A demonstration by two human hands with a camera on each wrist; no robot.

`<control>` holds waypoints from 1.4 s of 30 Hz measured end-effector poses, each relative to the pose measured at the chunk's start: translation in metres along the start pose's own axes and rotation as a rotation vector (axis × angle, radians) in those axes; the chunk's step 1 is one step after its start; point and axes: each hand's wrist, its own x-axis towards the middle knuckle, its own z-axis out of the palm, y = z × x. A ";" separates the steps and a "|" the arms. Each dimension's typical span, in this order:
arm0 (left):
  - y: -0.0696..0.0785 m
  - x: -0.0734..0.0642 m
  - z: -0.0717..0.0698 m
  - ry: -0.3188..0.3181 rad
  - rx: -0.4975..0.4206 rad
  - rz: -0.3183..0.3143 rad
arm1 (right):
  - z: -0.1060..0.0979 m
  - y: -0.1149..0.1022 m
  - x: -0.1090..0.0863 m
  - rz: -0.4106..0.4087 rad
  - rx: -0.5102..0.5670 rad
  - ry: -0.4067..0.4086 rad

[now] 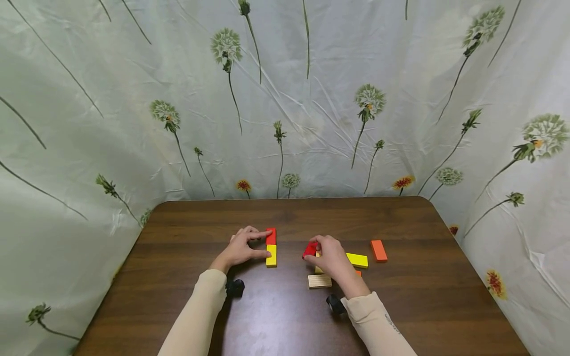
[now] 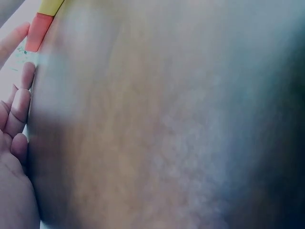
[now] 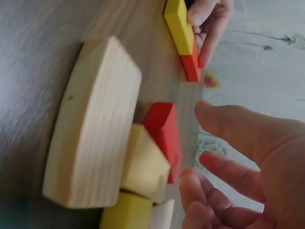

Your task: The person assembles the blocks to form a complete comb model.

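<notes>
In the head view my left hand lies beside two blocks set end to end, a red block behind a yellow block. Its index fingertip touches the red one and its thumb the yellow one, fingers fairly straight. My right hand is over a second red block, thumb and fingers spread around it. The right wrist view shows that red block on the table, a little apart from the fingertips. Against it leans or lies a pale wooden block, partly hidden by the hand in the head view.
A plain wooden block lies nearest me in the right-hand group. Another yellow block and an orange block are to the right. Flowered cloth hangs behind the brown table. Much of the left wrist view is blurred.
</notes>
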 end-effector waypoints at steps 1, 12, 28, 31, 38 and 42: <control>0.000 0.000 0.000 0.000 -0.001 -0.001 | -0.001 0.002 -0.001 0.011 -0.010 0.000; 0.000 0.000 0.001 -0.020 0.018 0.013 | 0.001 0.012 -0.002 0.057 -0.049 0.002; -0.001 0.001 0.002 -0.013 0.029 0.013 | 0.009 0.014 0.004 0.067 -0.131 0.020; -0.001 0.002 0.002 -0.014 0.033 0.008 | 0.009 0.014 0.004 0.070 -0.142 0.028; -0.001 0.002 0.003 -0.012 0.044 -0.003 | 0.011 0.013 0.003 0.066 -0.142 0.063; 0.001 0.002 0.002 -0.010 0.041 -0.003 | 0.012 0.013 0.003 0.065 -0.136 0.066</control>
